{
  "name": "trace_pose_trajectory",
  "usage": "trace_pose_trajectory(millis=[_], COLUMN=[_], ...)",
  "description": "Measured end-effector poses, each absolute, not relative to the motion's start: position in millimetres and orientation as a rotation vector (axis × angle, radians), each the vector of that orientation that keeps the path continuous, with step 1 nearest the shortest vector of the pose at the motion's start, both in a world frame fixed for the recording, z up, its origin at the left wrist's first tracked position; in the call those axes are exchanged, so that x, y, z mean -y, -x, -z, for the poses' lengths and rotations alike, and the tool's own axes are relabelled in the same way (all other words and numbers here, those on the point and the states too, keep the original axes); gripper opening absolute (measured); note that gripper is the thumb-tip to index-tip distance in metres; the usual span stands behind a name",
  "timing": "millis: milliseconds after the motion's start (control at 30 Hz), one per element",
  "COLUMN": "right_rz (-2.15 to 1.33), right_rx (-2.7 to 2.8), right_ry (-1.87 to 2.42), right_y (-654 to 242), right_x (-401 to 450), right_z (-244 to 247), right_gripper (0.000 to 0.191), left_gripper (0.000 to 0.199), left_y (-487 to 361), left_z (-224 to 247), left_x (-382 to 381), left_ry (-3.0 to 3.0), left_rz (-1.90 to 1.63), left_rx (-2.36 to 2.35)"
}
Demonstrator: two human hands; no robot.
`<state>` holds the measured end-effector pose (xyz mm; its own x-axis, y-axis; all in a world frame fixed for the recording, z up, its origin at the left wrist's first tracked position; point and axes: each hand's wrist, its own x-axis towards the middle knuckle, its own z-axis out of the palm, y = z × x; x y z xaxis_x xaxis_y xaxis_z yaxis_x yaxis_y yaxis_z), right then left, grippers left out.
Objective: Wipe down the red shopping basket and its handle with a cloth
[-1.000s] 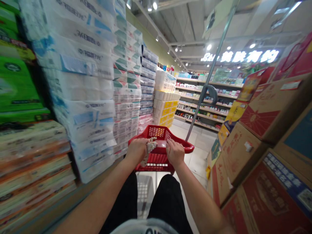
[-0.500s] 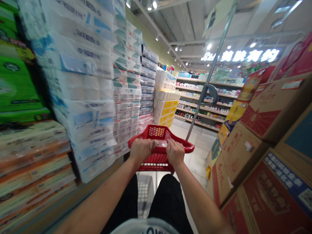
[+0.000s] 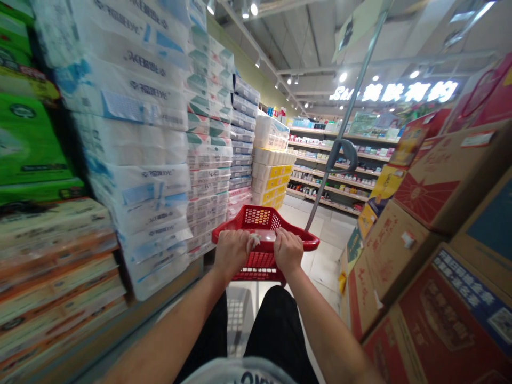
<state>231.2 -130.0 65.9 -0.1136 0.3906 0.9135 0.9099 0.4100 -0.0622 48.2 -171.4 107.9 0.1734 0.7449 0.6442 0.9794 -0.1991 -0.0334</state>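
Both my hands rest on the rounded handle of a red plastic shopping cart, which has a mesh front and is seen from behind. My left hand is curled over the handle, and a small white scrap of crumpled tissue shows at its fingertips. The rest of the tissue is hidden by my fingers. My right hand grips the handle a short way to the right, with nothing else visible in it. Below the cart's red top sits a grey wire lower rack.
Tall stacks of packaged toilet paper line the aisle's left side. Printed cardboard cartons line the right. A slanted metal pole with a hook rises ahead. Store shelves stand beyond the tiled floor.
The crumpled tissue, large in my left hand a second ago, has shrunk to a small scrap at my fingertips. My left hand has shifted slightly right along the handle.
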Motion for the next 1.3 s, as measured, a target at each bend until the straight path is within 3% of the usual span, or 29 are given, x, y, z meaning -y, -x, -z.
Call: trace_pose_trajectory(millis=[167,367,533,700,900,1067,1300], right_rz=[0.669,0.669,0.686,0.695,0.682,0.674,0.689], right_rx=[1.700,1.692,1.690,1.681,1.694,1.700,1.685], right_ry=[1.144,1.140,1.153,1.156,1.134,1.137,1.100], right_y=[-230.7,-229.5,-230.5,-229.4,-229.3,-231.7,-228.9], right_x=[128.5,128.9,130.1,132.1,135.4,137.2,141.9], right_z=[-63.8,-62.8,-62.5,-63.4,-66.4,-65.6,-67.1], right_gripper=[0.027,0.027,0.027,0.028,0.027,0.027,0.027], left_gripper=[0.051,0.045,0.046,0.049,0.051,0.046,0.049], left_y=[-46.8,-46.1,-45.1,-45.1,-43.4,-43.7,-43.7], left_z=[-112.6,-106.2,-114.1,-111.3,-118.7,-111.3,-116.5], left_x=[164.2,173.5,169.0,170.3,164.4,173.9,177.2], left_ry=[2.141,1.995,2.170,2.053,2.195,2.079,2.121], left_rz=[0.527,0.700,0.509,0.666,0.423,0.629,0.525], left_rx=[1.722,1.608,1.673,1.619,1.740,1.601,1.733])
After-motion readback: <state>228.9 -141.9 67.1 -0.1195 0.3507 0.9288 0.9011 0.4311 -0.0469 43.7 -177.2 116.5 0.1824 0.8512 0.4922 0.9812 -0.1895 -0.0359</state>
